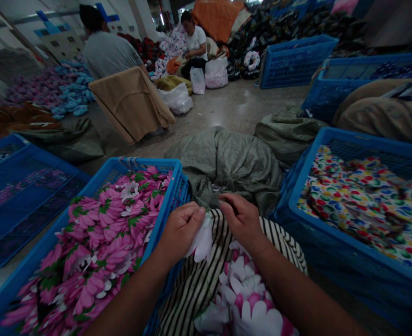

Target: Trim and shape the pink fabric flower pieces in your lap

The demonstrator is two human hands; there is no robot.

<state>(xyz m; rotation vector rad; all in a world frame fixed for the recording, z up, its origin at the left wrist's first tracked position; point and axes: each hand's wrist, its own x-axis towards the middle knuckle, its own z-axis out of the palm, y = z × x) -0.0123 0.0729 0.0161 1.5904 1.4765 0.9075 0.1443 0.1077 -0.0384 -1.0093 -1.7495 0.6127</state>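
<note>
My left hand (182, 228) is closed, its thumb and fingers pinching a white petal-shaped cloth piece (203, 240) that hangs down over my lap. To its right, my right hand (241, 217) is raised with bent fingers, thumb and fingertips close together; whether anything small is between them cannot be made out. A black-and-white striped cloth (201, 284) covers my lap. On it, below my right hand, lies a pile of white and pink petal pieces (250, 298). At the left, a blue crate (176, 175) holds many pink flower pieces with green tops (101, 233).
A blue crate (297, 186) of colourful dotted fabric (370, 200) stands at the right. Green-grey sacks (227, 154) lie ahead. A brown cloth-covered chair (132, 102), two seated people, more blue crates (297, 63) and heaps of goods are farther back.
</note>
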